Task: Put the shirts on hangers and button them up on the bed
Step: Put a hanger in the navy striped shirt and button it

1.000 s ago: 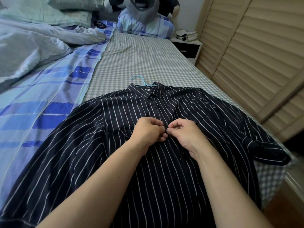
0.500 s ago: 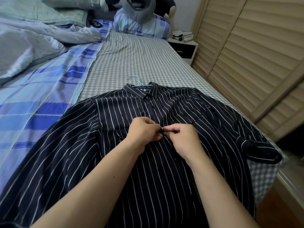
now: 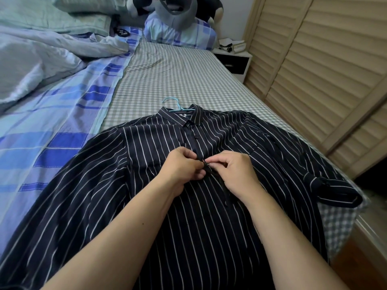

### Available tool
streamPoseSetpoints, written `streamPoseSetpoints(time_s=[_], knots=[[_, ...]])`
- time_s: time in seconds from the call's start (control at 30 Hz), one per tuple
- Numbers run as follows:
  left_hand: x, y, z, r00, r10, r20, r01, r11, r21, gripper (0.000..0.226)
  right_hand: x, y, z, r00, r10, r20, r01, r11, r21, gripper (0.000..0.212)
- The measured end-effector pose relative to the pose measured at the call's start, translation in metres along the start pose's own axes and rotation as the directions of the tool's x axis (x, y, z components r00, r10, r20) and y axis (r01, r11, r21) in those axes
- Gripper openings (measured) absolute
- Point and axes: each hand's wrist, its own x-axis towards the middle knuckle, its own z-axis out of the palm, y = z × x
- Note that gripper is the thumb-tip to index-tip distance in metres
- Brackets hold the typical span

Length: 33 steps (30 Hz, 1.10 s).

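While the shirt (image 3: 209, 216) is lying spread front-up across the near part of the bed (image 3: 178, 80), its placket is being pinched from both sides at mid-chest. The left edge is being gripped by the curled fingers of the left hand (image 3: 182, 166), and the right edge, with a small button at the fingertips, is being pinched by the right hand (image 3: 234, 172); the two hands are nearly touching over the seam. A blue hanger (image 3: 173, 103) is being carried inside the shirt, its hook showing just beyond the collar on the checked sheet. One button above the hands is seen fastened, and another is visible on the placket below them. The right sleeve is lying folded at the bed's edge, near the slatted doors (image 3: 314, 80). A rumpled quilt (image 3: 41, 55) is lying on the left half of the bed, a pillow (image 3: 180, 34) is resting at the head, and a nightstand (image 3: 234, 59) is standing beside it.
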Motion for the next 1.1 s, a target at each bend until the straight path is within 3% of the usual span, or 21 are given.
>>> streamPoseSetpoints(time_s=[0.13,0.3,0.4,0.5,0.6,0.67,0.77,0.9,0.97,1.03,1.1], knots=[[0.002,-0.003,-0.003,1.0,-0.008,0.022,0.007,0.999,0.044,0.029,0.006,0.004,-0.002,0.975,-0.197,0.104,0.213,0.959,-0.187,0.014],[0.0,-0.005,-0.001,0.998,0.061,0.012,-0.062,0.987,0.146,0.03,0.02,-0.003,-0.015,0.809,-0.415,0.417,0.58,0.681,-0.447,0.006],[-0.002,-0.007,0.002,0.994,0.111,-0.001,-0.108,0.974,0.197,0.029,0.019,-0.009,-0.012,0.754,-0.469,0.46,0.657,0.549,-0.517,0.017],[-0.002,-0.009,0.003,0.993,0.118,-0.029,-0.111,0.977,0.181,0.029,0.009,0.0,-0.004,0.848,-0.445,0.286,0.529,0.689,-0.495,0.016],[-0.004,-0.01,0.005,0.992,0.122,-0.036,-0.113,0.974,0.196,0.027,-0.003,0.01,0.003,0.965,-0.235,0.111,0.26,0.889,-0.378,0.016],[-0.005,-0.011,0.006,0.985,0.167,-0.037,-0.148,0.942,0.302,0.021,-0.004,0.013,0.006,0.993,-0.089,0.08,0.109,0.949,-0.295,0.015],[-0.006,-0.013,0.009,0.969,0.247,0.0,-0.215,0.845,0.49,0.018,-0.001,0.013,0.007,0.988,0.092,0.122,-0.066,0.977,-0.201,0.014],[-0.01,-0.009,0.011,0.952,0.303,0.035,-0.246,0.697,0.673,0.022,-0.004,-0.001,-0.005,0.957,0.149,0.25,-0.09,0.968,-0.235,0.007],[-0.017,-0.005,0.014,0.933,0.353,0.069,-0.273,0.571,0.774,0.023,-0.013,-0.014,-0.019,0.927,0.217,0.305,-0.108,0.935,-0.337,0.025],[-0.03,0.001,0.013,0.922,0.367,0.122,-0.301,0.483,0.823,0.027,-0.028,-0.031,-0.038,0.925,0.283,0.253,-0.195,0.926,-0.323,0.033],[-0.052,0.005,0.005,0.928,0.341,0.149,-0.301,0.454,0.839,0.028,-0.046,-0.045,-0.056,0.94,0.301,0.16,-0.27,0.944,-0.19,0.021]])
